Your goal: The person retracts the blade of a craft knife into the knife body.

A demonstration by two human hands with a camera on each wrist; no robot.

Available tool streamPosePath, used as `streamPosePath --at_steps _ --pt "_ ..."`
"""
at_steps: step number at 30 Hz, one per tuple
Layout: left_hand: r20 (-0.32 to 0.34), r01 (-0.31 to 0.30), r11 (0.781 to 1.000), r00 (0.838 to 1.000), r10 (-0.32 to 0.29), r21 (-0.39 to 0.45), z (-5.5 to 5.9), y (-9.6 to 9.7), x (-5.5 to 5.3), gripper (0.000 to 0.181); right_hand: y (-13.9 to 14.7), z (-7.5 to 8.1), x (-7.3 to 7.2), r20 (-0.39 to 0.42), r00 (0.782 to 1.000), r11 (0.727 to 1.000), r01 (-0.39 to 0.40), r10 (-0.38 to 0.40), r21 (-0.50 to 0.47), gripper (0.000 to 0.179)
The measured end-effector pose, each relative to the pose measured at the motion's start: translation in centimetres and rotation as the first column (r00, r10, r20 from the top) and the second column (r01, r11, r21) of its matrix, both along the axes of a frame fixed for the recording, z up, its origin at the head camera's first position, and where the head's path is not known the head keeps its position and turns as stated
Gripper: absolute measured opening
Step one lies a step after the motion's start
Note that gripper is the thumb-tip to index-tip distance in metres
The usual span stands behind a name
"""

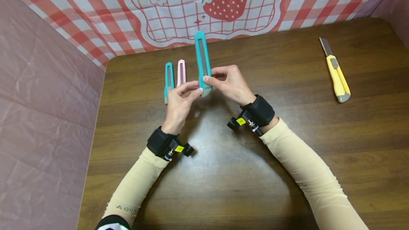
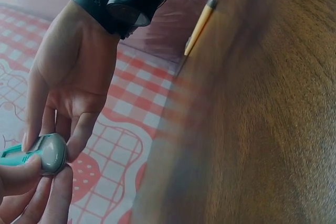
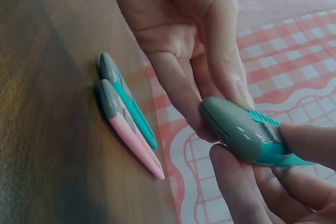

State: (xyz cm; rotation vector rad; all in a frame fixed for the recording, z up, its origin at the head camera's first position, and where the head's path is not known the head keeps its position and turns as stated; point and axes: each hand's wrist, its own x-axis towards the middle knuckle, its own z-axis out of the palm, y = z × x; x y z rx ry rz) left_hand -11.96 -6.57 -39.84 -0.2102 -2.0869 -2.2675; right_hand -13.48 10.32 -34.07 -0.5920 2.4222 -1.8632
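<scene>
Head view shows both hands raised over a brown wood-grain table [image 1: 230, 187], pinching one long teal plastic utility knife with a grey end cap [image 1: 202, 59]. Its teal tip points to the far side and the grey cap to the near side. The left hand [image 1: 179, 104] grips the cap end between thumb and fingers; the right hand [image 1: 233, 84] pinches from the right, thumb on the front face. Beyond the left hand, a smaller-looking teal utility knife [image 1: 167, 81] lies beside a pink plastic utility knife [image 1: 179, 75], which the left hand partly hides. Well apart at the far right lies a yellow utility knife with its segmented blade extended [image 1: 337, 77]. A red-and-white checked cloth with a strawberry print [image 1: 175, 20] hangs along the far edge.
</scene>
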Motion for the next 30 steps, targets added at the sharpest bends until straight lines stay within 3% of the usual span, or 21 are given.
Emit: streamPosePath --at_steps 7,10,20,27,30 --pt "-0.001 0.008 1.000 1.000 -0.008 -0.013 -0.1 -0.1 0.0 0.024 0.1 -2.7 -1.6 0.024 1.000 0.998 -0.006 0.008 -0.068 0.019" --pt "0.006 0.021 1.000 1.000 -0.021 0.007 -0.1 -0.1 -0.1 0.024 0.1 -3.1 -1.8 0.014 1.000 0.997 0.004 -0.003 -0.077 0.021" --pt "0.028 0.048 0.999 0.998 -0.049 0.018 -0.4 -0.2 -0.2 0.024 0.1 -3.1 -1.8 0.006 1.000 0.999 0.029 -0.029 -0.041 0.022" --pt "0.027 0.052 0.999 0.998 -0.052 0.006 -0.4 -0.3 -0.3 0.023 -0.2 -0.6 -0.3 -0.005 0.999 0.999 0.049 -0.049 -0.005 0.019" --pt "0.029 0.054 0.999 0.998 -0.054 -0.003 -0.4 -0.5 -0.5 0.024 -0.2 -1.6 -1.0 -0.012 0.998 0.998 0.057 -0.057 0.004 0.019"
